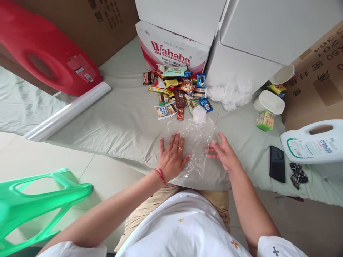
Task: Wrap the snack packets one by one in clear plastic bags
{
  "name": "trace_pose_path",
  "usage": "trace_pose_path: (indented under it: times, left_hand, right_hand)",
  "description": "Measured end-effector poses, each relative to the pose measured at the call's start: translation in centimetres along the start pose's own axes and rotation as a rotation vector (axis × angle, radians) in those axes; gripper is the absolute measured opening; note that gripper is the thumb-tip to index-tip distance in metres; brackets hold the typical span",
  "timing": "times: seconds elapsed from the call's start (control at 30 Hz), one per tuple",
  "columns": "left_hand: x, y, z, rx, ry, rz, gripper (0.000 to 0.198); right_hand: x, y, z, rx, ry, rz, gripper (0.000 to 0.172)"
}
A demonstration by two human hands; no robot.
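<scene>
Item: clear plastic bag [197,137], thin and crinkled, lying flat on the pale green bed [120,121], at its near edge just in front of the person's lap.

Left hand [173,157]: palm down on the bag's left part, fingers [175,140] spread wide and pressed flat, gripping nothing. Red string bracelet [160,175] on the wrist.

Right hand [222,151]: at the bag's right edge, fingers [211,147] loosely extended and pointing left, tips at the plastic, clasping nothing. Whether they rest on the film or sit just above it cannot be told.

Beyond the bag:
- pile of snack packets [178,92], mixed wrappers, its near edge just beside the bag's far edge
- Wahaha carton [171,50], red and white, behind the pile
- white boxes [268,25], stacked to the right of the carton
- crumpled white plastic [230,94] at the foot of those boxes

To the right:
- white paper bowls [270,101]
- small green packet [265,120] just beside them
- black phone [277,164], face down
- bunch of keys [297,175] near the phone
- white detergent jug [313,142], lying on its side

To the left:
- red detergent jug [40,53]
- roll of clear film [69,110] lying slantwise at the bed's edge
- green plastic stool [40,200] on the floor
</scene>
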State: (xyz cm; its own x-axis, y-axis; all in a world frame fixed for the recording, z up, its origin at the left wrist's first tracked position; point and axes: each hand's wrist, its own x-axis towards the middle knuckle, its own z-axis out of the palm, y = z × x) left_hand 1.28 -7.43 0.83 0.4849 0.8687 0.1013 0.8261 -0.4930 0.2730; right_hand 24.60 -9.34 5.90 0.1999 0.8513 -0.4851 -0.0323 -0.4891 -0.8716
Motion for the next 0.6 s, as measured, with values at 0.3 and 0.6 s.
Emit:
trace_pose_path:
  times: [0.3, 0.6]
  left_hand:
    - [-1.0, -0.5, 1.6, 0.035, 0.004, -0.032, 0.083]
    - [-0.7, -2.6, 1.0, -0.011, -0.036, 0.003, 0.087]
  right_hand:
    - [-2.6, -0.6, 1.4, -0.040, 0.042, -0.057, 0.122]
    - [-2.4, 0.9, -0.7, -0.188, 0.044, -0.088, 0.101]
